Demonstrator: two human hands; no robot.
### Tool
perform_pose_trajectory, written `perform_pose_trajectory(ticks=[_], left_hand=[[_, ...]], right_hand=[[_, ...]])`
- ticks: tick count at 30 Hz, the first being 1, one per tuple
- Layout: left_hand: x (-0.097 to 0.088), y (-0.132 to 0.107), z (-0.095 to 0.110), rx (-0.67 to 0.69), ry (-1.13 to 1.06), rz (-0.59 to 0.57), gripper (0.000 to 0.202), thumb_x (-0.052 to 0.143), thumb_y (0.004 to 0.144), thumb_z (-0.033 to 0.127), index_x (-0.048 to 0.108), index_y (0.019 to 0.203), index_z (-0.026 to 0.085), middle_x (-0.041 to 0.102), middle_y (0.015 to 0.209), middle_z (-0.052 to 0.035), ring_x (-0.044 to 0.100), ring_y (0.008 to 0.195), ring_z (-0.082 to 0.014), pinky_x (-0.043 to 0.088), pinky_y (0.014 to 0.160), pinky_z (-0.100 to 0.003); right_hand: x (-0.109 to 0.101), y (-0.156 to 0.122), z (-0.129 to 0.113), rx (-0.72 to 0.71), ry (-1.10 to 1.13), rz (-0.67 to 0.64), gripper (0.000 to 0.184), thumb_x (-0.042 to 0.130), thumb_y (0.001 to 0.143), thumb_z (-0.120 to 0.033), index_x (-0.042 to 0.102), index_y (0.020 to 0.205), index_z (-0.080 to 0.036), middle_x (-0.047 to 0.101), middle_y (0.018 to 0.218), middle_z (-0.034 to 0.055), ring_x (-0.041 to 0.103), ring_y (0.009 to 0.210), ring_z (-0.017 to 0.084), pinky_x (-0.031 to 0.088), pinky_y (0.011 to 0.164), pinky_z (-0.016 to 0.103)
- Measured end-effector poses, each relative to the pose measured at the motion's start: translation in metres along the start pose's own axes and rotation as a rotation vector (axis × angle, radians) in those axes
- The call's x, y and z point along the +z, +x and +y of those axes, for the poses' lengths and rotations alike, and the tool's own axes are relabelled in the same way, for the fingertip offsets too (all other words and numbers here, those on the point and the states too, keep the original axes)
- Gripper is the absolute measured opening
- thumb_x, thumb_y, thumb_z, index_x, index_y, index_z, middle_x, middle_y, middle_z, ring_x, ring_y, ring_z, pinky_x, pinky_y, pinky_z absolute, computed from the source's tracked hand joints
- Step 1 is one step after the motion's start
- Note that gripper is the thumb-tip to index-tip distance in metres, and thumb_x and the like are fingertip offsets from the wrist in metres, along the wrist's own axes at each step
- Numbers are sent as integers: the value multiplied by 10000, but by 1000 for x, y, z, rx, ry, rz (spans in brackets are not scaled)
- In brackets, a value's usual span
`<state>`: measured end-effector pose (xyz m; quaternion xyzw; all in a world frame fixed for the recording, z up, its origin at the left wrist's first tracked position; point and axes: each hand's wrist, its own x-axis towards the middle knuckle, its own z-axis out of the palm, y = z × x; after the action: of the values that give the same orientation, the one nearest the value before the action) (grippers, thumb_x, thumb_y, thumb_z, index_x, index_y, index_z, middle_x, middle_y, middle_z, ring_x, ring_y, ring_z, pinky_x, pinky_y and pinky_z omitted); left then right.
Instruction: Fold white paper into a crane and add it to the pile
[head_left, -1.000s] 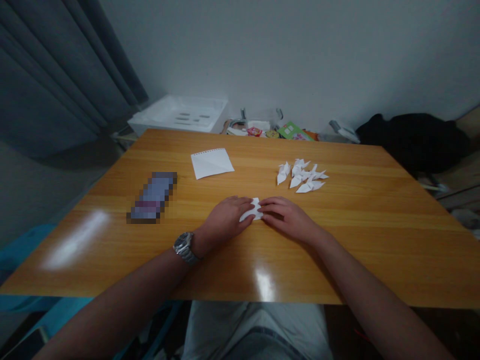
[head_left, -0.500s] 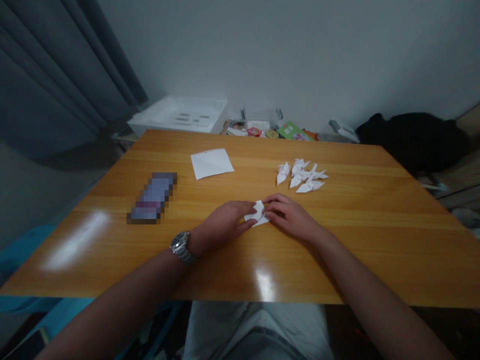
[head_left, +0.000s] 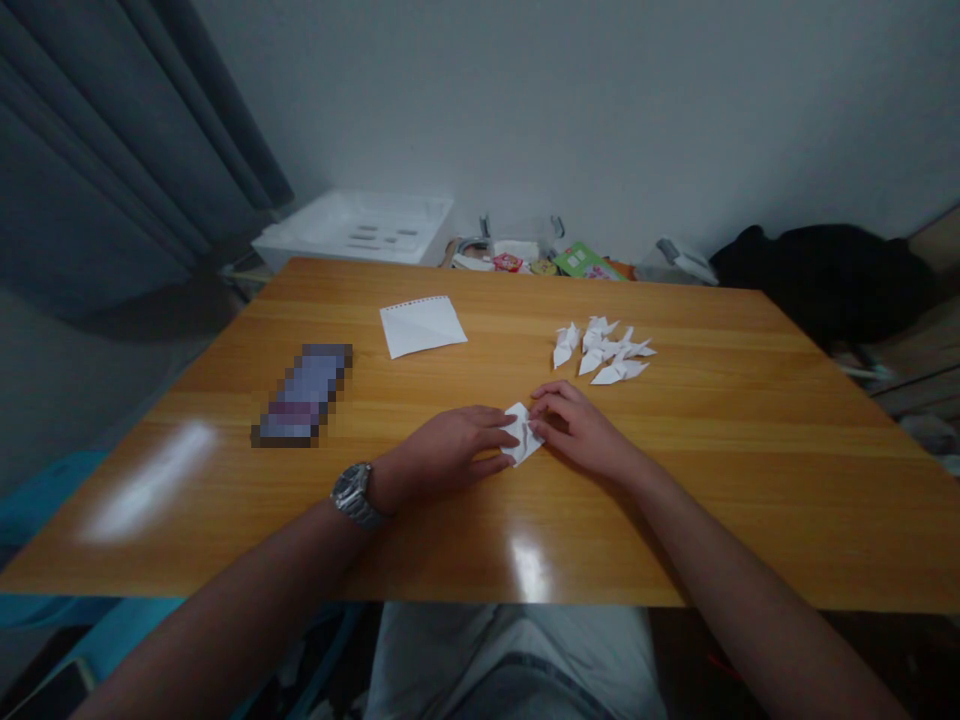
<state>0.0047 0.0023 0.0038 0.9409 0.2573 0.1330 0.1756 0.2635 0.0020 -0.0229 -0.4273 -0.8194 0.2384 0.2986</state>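
Note:
A small piece of folded white paper point(head_left: 519, 448) lies on the wooden table in front of me, turned so that a corner points towards me. My left hand point(head_left: 469, 440), with a metal watch on its wrist, holds the paper from the left, fingertips pressed on its surface. From the right, my right hand point(head_left: 574, 425) grips the paper's edge between thumb and curled fingers. The fingers cover parts of the paper. Beyond my right hand sits a cluster of several folded paper cranes point(head_left: 611, 350).
A white sheet with a torn perforated edge point(head_left: 424, 327) lies farther back on the table point(head_left: 420, 540). At left is a blurred-out phone-like object point(head_left: 304, 395). Behind the table stand a white foam tray point(head_left: 360, 220) and a clear bin with assorted items, including a green packet point(head_left: 589, 262).
The folded paper has turned between my hands, so a corner now points nearer to me. My left fingers have shifted slightly on it, and the right fingers have lifted a little.

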Motion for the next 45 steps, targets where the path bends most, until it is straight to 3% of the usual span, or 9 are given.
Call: perform_pose_trajectory(ticks=[11, 16, 21, 39, 45], left_hand=[[-5, 2, 5, 70, 0, 4, 289, 555, 1005, 338, 704, 1241, 260, 640, 1379, -90, 607, 1262, -249, 488, 1088, -420], [-4, 1, 5, 0, -23, 10, 348, 565, 1002, 345, 641, 1325, 238, 667, 1339, -88, 639, 1215, -238, 505, 1065, -397], [-5, 1, 5, 47, 10, -30, 370, 552, 1014, 367, 618, 1368, 284, 609, 1421, -78, 589, 1286, -244, 470, 1101, -401], [-2, 1, 5, 42, 65, -47, 384, 543, 1017, 384, 642, 1357, 235, 596, 1423, -130, 599, 1273, -264, 490, 1081, -415], [-2, -2, 6, 12, 77, -77, 373, 524, 1025, 379, 631, 1368, 278, 546, 1478, -94, 601, 1267, -251, 510, 1059, -397]], right_hand=[[10, 1, 2, 61, -42, 92, 33, 651, 921, -244, 646, 916, -212, 565, 1096, 91, 565, 1106, 258, 479, 1007, 465], [10, 2, 2, 72, -44, 104, 43, 683, 896, -230, 642, 900, -217, 570, 1084, 85, 568, 1083, 256, 486, 984, 460], [11, 2, 1, 91, -48, 110, 58, 695, 894, -243, 643, 888, -216, 574, 1081, 83, 574, 1078, 254, 491, 968, 445], [14, 5, 0, 113, -59, 152, 77, 657, 893, -204, 629, 821, -205, 579, 1040, 86, 572, 1027, 255, 484, 935, 438], [14, 5, -2, 104, -63, 155, 84, 643, 893, -189, 618, 815, -210, 578, 1034, 86, 571, 1029, 258, 488, 930, 440]])
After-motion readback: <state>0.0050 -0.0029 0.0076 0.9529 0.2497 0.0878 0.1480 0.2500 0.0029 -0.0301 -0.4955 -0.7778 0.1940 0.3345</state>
